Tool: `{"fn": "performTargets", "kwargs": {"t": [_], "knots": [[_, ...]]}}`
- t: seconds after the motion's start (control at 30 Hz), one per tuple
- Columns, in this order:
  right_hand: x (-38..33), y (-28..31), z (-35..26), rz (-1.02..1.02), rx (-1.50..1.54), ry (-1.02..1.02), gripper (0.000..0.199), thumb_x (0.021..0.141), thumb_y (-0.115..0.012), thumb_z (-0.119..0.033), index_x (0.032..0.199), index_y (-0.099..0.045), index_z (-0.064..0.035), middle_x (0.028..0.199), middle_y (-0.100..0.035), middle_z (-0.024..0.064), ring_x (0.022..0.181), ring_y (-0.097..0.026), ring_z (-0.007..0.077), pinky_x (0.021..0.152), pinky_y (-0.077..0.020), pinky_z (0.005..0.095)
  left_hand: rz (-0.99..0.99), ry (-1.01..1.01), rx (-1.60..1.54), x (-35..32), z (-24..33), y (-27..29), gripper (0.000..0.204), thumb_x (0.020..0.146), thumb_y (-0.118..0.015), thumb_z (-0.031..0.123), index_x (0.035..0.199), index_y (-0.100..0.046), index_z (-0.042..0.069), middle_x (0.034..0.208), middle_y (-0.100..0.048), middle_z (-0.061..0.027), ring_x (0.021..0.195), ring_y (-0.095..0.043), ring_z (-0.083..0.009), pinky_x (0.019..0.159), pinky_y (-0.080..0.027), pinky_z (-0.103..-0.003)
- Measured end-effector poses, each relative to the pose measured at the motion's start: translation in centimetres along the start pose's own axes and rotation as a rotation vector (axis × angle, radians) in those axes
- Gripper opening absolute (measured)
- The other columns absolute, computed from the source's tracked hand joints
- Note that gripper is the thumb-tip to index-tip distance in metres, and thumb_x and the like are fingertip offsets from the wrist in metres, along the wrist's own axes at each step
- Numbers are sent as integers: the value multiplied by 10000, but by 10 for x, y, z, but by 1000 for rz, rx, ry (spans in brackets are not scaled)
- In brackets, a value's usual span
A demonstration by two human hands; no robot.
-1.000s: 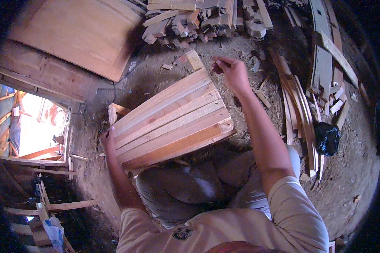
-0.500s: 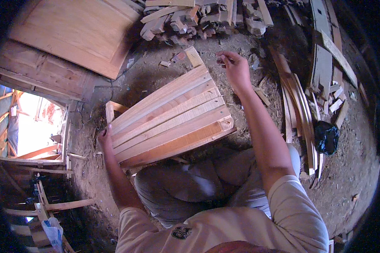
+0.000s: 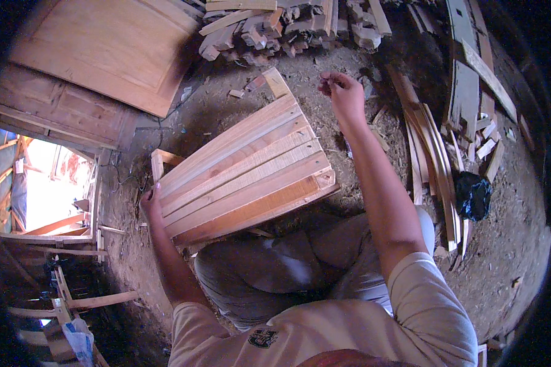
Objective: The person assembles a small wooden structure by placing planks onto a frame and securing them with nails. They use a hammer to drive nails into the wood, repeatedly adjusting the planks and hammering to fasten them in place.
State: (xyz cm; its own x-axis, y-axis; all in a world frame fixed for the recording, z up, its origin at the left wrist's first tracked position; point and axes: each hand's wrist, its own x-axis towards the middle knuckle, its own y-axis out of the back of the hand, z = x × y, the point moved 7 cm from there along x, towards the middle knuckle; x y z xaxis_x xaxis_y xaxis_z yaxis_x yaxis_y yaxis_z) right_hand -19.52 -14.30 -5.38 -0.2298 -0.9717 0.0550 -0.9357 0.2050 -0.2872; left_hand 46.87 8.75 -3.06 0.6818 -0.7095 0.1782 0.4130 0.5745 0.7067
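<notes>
My woodworking yard, dirt underfoot

Sawdust and chips cover the earth floor [image 3: 520,244] around me, offcuts lie stacked in a pile [image 3: 288,27], loose slats [image 3: 434,159] lie scattered, and a wooden door panel [image 3: 104,49] leans nearby.

Quantities: one slatted wooden panel [image 3: 245,174], built from six visible slats. Two hands: left hand [image 3: 151,205], right hand [image 3: 344,95]. Two large wooden door panels [image 3: 104,52]. One black bag [image 3: 473,194]. One pile of offcuts [image 3: 281,24], uncountable.
</notes>
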Motion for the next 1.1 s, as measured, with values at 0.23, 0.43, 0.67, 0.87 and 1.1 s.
{"fn": "performTargets", "kwargs": {"t": [0.23,0.43,0.67,0.87,1.1], "knots": [[-7,-14,-11,-107,-113,19,177,1004,-614,-12,1144,-693,61,1043,-723,104,894,-724,187,830,-577,300,6,13,19,1,-4,1,520,874,-774,489,966,-772,-22,849,-718,-80,758,-609,-172,725,-500,-363],[-22,-41,-21,-192,-304,195,179,1000,-648,-66,1129,-714,40,998,-756,104,890,-730,163,816,-558,292,-25,-9,-27,8,-16,-1,506,883,-769,478,954,-770,-23,828,-703,-63,750,-593,-164,723,-489,-358],[-46,-51,-43,-116,-527,414,147,990,-643,-64,1068,-747,2,937,-771,149,894,-753,185,776,-565,310,-47,-21,-136,3,-10,-10,534,882,-766,494,960,-762,-35,845,-700,-68,764,-593,-170,738,-488,-353],[-49,-45,-51,59,-532,375,153,971,-649,-67,1072,-756,-28,880,-766,173,764,-764,289,714,-575,373,-14,10,-63,5,-12,-4,564,865,-771,521,937,-750,-37,837,-699,-86,762,-594,-183,747,-489,-359],[-69,-55,-72,21,-643,311,195,857,-667,-70,1015,-759,-3,901,-706,277,846,-704,446,774,-559,488,-17,54,-170,2,-26,-5,529,863,-782,506,898,-743,-20,822,-678,-57,744,-566,-153,714,-477,-339]]}}
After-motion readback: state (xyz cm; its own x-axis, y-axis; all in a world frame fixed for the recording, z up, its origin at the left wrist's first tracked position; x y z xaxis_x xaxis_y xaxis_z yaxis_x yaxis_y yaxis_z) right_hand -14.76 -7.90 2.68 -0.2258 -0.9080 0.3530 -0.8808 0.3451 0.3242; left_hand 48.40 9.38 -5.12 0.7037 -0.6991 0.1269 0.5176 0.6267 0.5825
